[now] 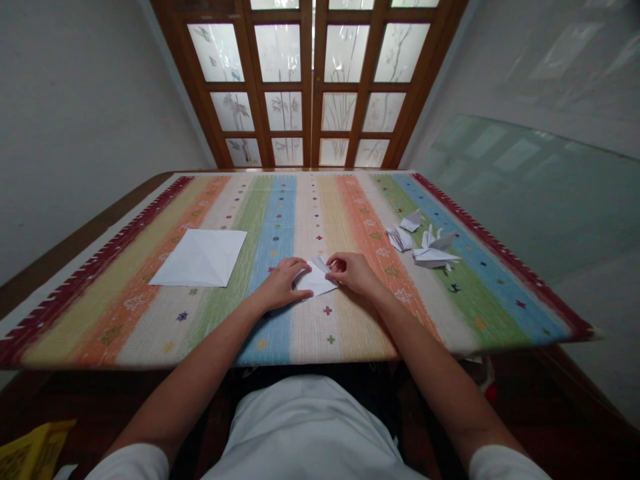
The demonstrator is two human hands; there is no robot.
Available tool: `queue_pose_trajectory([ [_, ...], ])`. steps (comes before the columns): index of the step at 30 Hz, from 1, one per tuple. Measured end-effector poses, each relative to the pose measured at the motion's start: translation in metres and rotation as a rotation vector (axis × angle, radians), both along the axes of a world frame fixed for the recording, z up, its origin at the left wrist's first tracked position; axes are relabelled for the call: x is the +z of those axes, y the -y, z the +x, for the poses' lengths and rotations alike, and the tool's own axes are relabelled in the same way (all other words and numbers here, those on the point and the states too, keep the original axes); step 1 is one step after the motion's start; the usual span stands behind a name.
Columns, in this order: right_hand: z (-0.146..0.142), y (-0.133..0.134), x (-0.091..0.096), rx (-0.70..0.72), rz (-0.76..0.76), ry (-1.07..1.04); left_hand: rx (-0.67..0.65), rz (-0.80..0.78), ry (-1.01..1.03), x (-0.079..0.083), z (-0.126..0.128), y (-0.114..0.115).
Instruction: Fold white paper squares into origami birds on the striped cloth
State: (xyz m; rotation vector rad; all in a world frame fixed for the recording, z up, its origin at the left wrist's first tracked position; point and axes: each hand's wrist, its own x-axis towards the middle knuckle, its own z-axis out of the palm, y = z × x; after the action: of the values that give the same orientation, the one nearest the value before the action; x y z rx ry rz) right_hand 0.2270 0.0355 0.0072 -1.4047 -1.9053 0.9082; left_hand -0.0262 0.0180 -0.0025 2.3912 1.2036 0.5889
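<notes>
A small folded sheet of white paper (316, 279) lies on the striped tablecloth in front of me. My left hand (286, 283) rests on its left side, thumb on the paper and fingers curved over the far left edge. At its right side, my right hand (353, 272) pinches a raised flap between thumb and fingertips. Creases show near the far edge of the paper; its underside is hidden.
A square white sheet (205, 259) with fold lines lies to the left. Several folded paper figures (433, 248), some like cranes, sit on the right of the striped tablecloth (280, 333). Wood-framed glass doors (313, 87) stand beyond the table. A yellow crate (37, 450) is at lower left.
</notes>
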Motion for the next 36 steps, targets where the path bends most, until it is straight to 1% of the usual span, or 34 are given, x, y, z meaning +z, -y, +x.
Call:
queue_pose_trajectory([
  [4,-0.002,0.000,0.001,-0.014,0.035,0.047,-0.002,0.036,-0.041,-0.001,0.001,0.001],
  [9,-0.003,0.001,-0.001,-0.009,0.109,0.046,-0.022,0.048,-0.054,-0.001,0.004,0.002],
  [15,-0.009,0.002,-0.003,-0.094,0.193,0.095,-0.011,0.052,-0.046,-0.001,0.007,0.004],
  [18,-0.011,0.003,-0.001,-0.123,0.197,0.051,0.002,0.054,-0.037,-0.002,0.009,0.005],
  [22,-0.011,0.004,-0.001,-0.115,0.117,-0.139,0.050,0.061,-0.037,-0.004,0.011,0.005],
  [27,-0.012,0.003,-0.008,-0.029,-0.036,-0.392,0.129,0.081,-0.030,-0.005,0.011,0.003],
  [30,-0.015,0.003,-0.011,0.007,-0.101,-0.492,0.130,0.090,-0.005,-0.007,0.010,0.002],
  [34,-0.018,0.003,-0.009,0.011,-0.184,-0.610,0.125,0.082,0.021,-0.008,0.007,0.000],
  [36,-0.019,0.002,-0.008,0.001,-0.206,-0.637,0.126,0.078,0.028,-0.008,0.007,0.000],
])
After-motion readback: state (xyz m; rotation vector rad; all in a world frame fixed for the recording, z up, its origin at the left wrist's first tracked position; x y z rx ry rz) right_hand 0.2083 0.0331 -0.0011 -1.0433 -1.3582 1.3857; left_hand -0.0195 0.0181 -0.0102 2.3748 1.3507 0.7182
